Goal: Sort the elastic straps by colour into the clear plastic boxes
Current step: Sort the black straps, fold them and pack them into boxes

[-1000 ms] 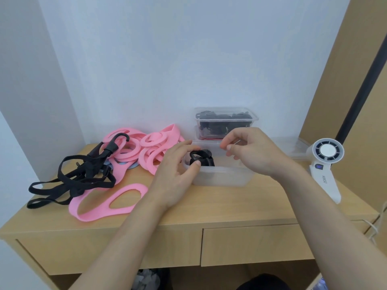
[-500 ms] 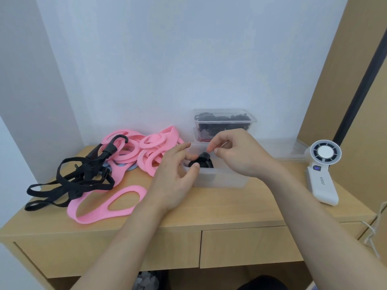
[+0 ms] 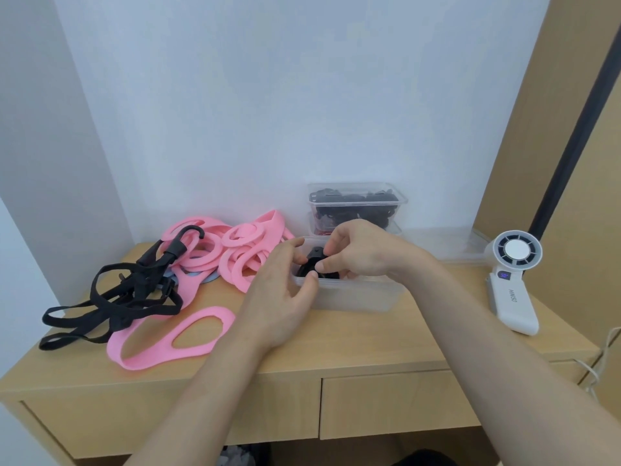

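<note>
White wall backs a pale wooden desk point(image 3: 336, 344) with two drawers under it. Near its middle stands an open clear box point(image 3: 353, 294), and both hands meet over its left end. The right hand point(image 3: 363, 253) has its grip pinched on a black strap point(image 3: 311, 262) that sits partly inside the box, thumb and fingers closed on the upper part. The left hand point(image 3: 282, 290) touches the box's left corner, thumb on the rim just below the strap; whether its grip closes on the strap or only on the rim cannot be told. Behind stand stacked boxes point(image 3: 356, 205) filled with dark straps. Left of the hands lies a heap of pink straps point(image 3: 235, 253), one pink loop point(image 3: 174, 338) nearer the edge, and a tangle of black straps point(image 3: 114, 297). A white handheld fan point(image 3: 514, 284) lies at the right.
</note>
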Demonstrator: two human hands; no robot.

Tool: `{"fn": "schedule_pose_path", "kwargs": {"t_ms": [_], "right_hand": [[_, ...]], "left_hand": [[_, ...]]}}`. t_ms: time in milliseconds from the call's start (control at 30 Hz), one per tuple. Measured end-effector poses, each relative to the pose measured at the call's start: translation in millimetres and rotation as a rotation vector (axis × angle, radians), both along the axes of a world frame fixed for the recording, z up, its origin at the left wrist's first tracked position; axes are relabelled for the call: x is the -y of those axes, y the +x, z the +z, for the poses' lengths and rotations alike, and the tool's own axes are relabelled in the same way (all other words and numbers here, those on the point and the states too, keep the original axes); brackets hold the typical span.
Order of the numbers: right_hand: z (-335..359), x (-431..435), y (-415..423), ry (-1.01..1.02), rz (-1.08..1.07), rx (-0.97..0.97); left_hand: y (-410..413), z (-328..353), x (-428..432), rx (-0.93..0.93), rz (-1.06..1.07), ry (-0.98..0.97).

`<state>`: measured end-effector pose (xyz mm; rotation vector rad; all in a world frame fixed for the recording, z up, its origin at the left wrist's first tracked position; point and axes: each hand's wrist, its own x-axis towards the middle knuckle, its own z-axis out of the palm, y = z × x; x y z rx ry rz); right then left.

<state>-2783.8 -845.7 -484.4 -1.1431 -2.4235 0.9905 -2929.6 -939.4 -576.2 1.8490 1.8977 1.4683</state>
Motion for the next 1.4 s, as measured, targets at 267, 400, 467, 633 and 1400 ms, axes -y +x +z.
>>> {"fn": "schedule_pose_path", "kwargs": {"t_ms": [267, 400, 467, 633, 1400], "right_hand": [[-2, -3, -3, 0.010, -0.011, 0.024], [-2, -5, 2, -0.010, 0.001, 0.010], [-1, -6, 7, -0.050, -0.003, -0.021], [-1, -10, 18, -0.076, -0.017, -0.041], [19, 0, 53, 0.079, -0.113, -0.242]], "left_hand": [[3, 1, -2, -0.082, 0.048, -0.070], [2, 1, 0, -0.100, 0.094, -0.050], [3, 3, 2, -0.088, 0.081, -0.018], [4, 6, 4, -0.049, 0.045, 0.000], [3, 12, 8, -0.059, 0.039, -0.078]]}}
